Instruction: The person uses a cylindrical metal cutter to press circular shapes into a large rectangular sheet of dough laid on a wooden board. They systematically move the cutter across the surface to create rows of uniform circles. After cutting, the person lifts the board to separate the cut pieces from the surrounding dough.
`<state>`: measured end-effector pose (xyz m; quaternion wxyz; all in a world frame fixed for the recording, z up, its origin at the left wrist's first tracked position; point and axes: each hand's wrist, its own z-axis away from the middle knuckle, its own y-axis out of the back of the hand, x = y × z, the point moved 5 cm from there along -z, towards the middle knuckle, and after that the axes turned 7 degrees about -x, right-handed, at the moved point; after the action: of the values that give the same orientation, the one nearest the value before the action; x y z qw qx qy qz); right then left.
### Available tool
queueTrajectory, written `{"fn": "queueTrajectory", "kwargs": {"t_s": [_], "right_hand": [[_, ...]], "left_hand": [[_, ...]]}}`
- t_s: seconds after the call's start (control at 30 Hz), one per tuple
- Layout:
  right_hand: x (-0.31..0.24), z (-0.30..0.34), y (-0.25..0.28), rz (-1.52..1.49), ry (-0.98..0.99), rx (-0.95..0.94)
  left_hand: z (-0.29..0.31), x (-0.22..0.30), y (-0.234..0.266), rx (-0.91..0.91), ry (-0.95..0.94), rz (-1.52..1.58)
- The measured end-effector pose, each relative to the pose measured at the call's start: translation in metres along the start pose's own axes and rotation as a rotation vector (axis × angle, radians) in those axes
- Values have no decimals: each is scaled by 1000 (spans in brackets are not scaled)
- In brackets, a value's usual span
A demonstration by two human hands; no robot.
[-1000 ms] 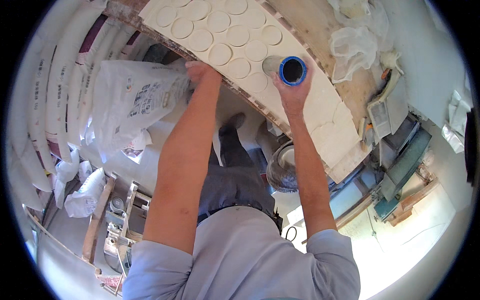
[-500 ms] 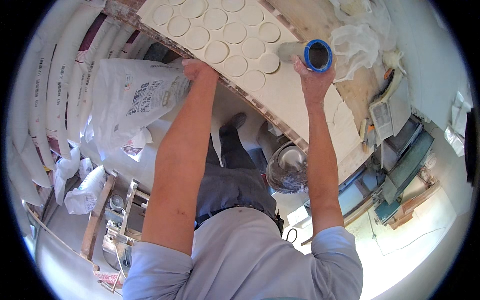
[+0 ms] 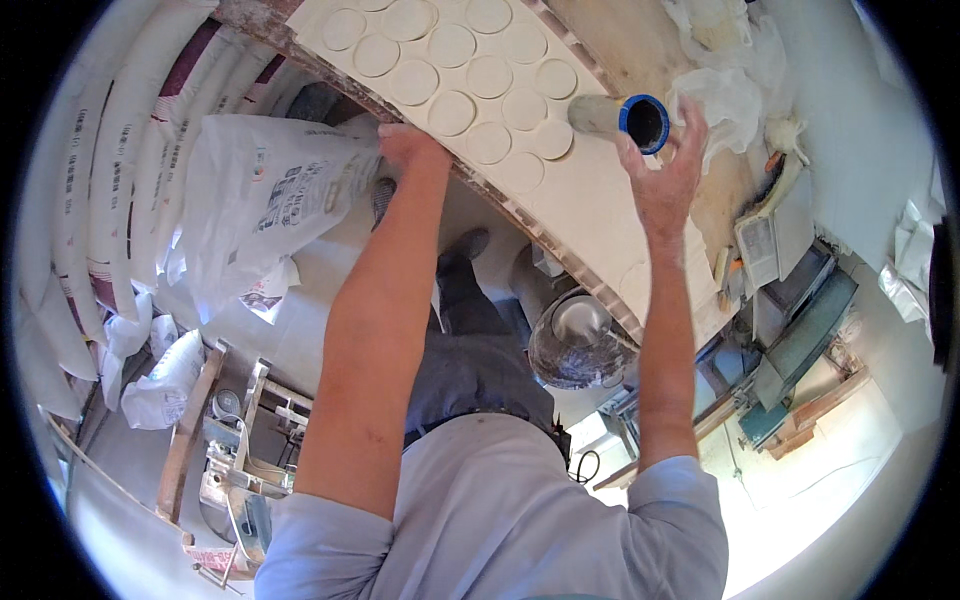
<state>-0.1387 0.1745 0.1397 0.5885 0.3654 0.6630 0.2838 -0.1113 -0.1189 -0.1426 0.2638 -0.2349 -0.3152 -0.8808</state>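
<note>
A sheet of pale dough (image 3: 590, 215) covers the table top, marked with several round cut-outs (image 3: 490, 77). Upright on the sheet stands a cylindrical cutter (image 3: 597, 114), its blue-rimmed open end facing up. My right hand (image 3: 665, 180) is spread beside that rim, thumb at its lower edge and the other fingers apart to its right. Whether the thumb touches the rim is hard to see. At the table's near edge (image 3: 470, 172), my left hand (image 3: 415, 147) is closed with its fingers curled; they are partly hidden.
White sacks (image 3: 120, 170) are stacked along the left, with a clear plastic bag (image 3: 280, 200) by my left arm. A metal bowl (image 3: 580, 340) sits below the table edge. Crumpled plastic (image 3: 725, 100) and a brush (image 3: 770, 190) lie on the table's right side.
My right hand has loosened from around the cutter, its fingers now spread at the rim. The whole view has shifted slightly; my left hand stays at the table edge.
</note>
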Motion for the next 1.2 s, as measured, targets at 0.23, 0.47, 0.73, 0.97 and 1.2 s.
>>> {"fn": "queueTrajectory", "kwargs": {"t_s": [0.23, 0.47, 0.73, 0.97, 1.2], "right_hand": [[-2, -39, -40, 484, 421, -181], [9, -33, -50, 405, 481, -169], [33, 2, -53, -191, -97, 215], [58, 17, -48, -566, -146, 75], [35, 101, -25, -830, -351, -20]], "left_hand": [[-1, 1, -5, -42, 87, -89], [6, 13, 0, -1, -75, -416], [25, 30, 11, -22, 0, -192], [53, 40, 6, -137, 19, -268], [-15, -9, 0, -39, -5, 93]]}}
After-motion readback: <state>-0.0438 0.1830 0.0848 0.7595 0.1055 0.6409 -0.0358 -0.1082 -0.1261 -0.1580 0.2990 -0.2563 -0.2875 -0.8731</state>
